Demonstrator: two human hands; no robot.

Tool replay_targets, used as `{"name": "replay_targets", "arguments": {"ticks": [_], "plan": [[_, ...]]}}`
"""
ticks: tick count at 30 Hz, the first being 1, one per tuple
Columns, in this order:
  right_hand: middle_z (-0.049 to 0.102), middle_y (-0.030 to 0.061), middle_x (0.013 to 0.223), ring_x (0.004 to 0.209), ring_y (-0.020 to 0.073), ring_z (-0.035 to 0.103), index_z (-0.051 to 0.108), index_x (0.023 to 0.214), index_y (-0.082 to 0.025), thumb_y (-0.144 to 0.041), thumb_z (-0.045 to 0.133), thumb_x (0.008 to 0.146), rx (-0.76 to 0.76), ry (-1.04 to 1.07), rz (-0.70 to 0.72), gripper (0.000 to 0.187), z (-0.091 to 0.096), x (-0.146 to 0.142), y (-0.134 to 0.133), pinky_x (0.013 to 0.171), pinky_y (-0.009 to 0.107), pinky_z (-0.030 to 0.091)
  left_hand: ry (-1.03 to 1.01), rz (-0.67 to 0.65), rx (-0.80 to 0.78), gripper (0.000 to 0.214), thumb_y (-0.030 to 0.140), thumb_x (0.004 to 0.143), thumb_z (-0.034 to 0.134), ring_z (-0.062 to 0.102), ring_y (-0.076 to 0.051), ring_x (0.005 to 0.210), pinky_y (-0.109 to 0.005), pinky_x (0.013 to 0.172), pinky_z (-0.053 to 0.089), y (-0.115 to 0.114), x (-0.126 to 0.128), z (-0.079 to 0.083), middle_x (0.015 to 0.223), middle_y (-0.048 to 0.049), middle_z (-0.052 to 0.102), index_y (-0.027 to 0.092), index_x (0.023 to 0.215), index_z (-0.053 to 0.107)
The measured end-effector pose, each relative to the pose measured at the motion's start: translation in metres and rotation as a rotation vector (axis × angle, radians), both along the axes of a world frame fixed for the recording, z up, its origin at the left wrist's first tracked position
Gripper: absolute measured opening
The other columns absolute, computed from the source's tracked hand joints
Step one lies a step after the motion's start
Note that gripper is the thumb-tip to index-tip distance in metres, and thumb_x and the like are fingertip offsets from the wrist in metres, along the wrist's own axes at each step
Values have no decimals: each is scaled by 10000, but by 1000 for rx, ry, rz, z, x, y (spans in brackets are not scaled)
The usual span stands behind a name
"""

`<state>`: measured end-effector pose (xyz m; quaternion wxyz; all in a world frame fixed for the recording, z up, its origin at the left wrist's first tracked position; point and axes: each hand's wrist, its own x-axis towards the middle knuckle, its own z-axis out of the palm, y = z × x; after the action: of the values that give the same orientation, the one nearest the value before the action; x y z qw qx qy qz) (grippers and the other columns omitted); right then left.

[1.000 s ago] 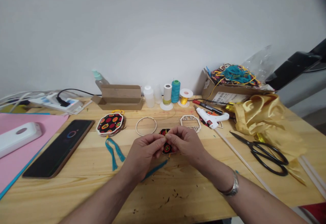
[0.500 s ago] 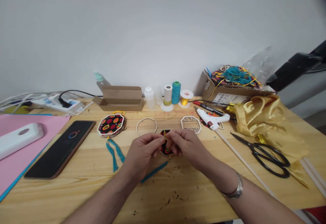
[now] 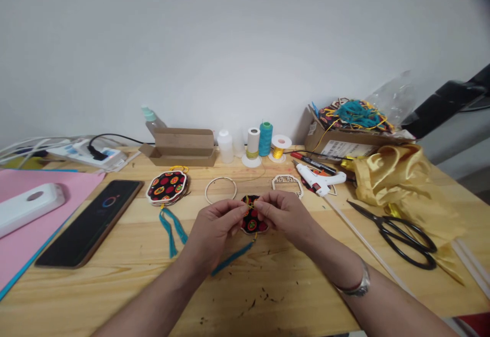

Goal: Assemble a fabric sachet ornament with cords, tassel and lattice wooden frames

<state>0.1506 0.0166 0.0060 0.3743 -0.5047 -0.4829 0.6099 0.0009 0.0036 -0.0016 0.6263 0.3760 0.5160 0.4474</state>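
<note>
Pendant: the dark patterned pendant is mid-worktop, between and just below the two hands; whether it rests on the wood or on curled fingers, I cannot tell.
Cord: a thin yellow cord at the pendant's upper part runs between the fingertips, which probably suits so fine a strand.
Left hand: the left hand is narrowed to a thumb-and-finger pinch, apparently on the cord.
Right hand: the right hand mirrors it in a like pinch close by, presumably to control the cord from both sides.
Tassel: the teal tassel trails from the pendant's near edge toward the left, away from the fingers.
Ring and frame: a wooden ring and a lattice frame lie flat beyond the hands, seemingly within easy reach.
Stack: similar pendants form a stack to the left, probably piled to save room.
Tools: glue gun and scissors lie on the right, likely for the right hand's convenience.
Spools: the teal spool and white spool stand upright near the wall, leaving the worktop nearer the person for handling.
</note>
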Motion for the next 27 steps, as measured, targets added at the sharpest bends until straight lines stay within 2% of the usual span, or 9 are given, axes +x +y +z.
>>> {"name": "replay_targets", "arguments": {"ticks": [5, 10, 13, 16, 20, 24, 27], "plan": [[505, -46, 452, 388, 50, 431, 526, 621, -154, -309, 539, 774, 39, -37, 19, 218, 0, 1, 0, 380, 166, 291, 8, -12, 12, 158, 297, 654, 701, 356, -51, 448, -174, 420, 239, 0, 0, -1, 470, 44, 502, 142, 675, 686], [549, -36, 491, 360, 43, 436, 505, 641, -156, -331, 504, 795, -43, 51, 19, 233, 4, 0, -2, 366, 166, 282, 96, -37, 37, 158, 309, 659, 689, 377, -68, 453, -190, 429, 270, -2, 1, 4, 487, 34, 527, 151, 663, 693], [541, -37, 495, 354, 41, 429, 495, 647, -158, -349, 505, 793, -86, 107, 24, 241, 6, -1, -3, 360, 167, 262, 178, -50, 91, 119, 280, 674, 675, 462, -90, 505, -198, 481, 342, -3, 1, 5, 548, 11, 603, 165, 655, 703], [467, -65, 450, 353, 31, 367, 463, 593, -165, -350, 533, 772, -68, 154, -2, 266, 5, -2, -3, 374, 171, 259, 213, -44, 113, 96, 262, 678, 670, 549, -121, 602, -210, 573, 410, -3, 3, 4, 643, -9, 676, 179, 674, 716], [391, -91, 418, 360, 28, 311, 464, 561, -168, -311, 570, 729, -38, 179, -38, 245, 5, -4, -4, 376, 173, 254, 193, -40, 64, 113, 276, 669, 682, 587, -141, 668, -222, 637, 445, -3, 4, 2, 704, -25, 708, 175, 704, 718], [436, -78, 436, 384, 39, 358, 540, 596, -157, -276, 588, 711, 1, 113, -46, 172, 8, -4, -6, 387, 174, 284, 124, -88, 33, 146, 301, 695, 674, 586, -135, 689, -220, 661, 445, -3, 3, -2, 737, -31, 704, 169, 743, 714], [480, -63, 455, 400, 44, 384, 573, 607, -148, -264, 596, 704, 30, 56, -43, 153, 9, -3, -6, 404, 177, 312, 51, -115, 15, 160, 315, 704, 675, 511, -79, 568, -170, 541, 388, -3, 1, -4, 638, -1, 652, 166, 750, 711]]}}
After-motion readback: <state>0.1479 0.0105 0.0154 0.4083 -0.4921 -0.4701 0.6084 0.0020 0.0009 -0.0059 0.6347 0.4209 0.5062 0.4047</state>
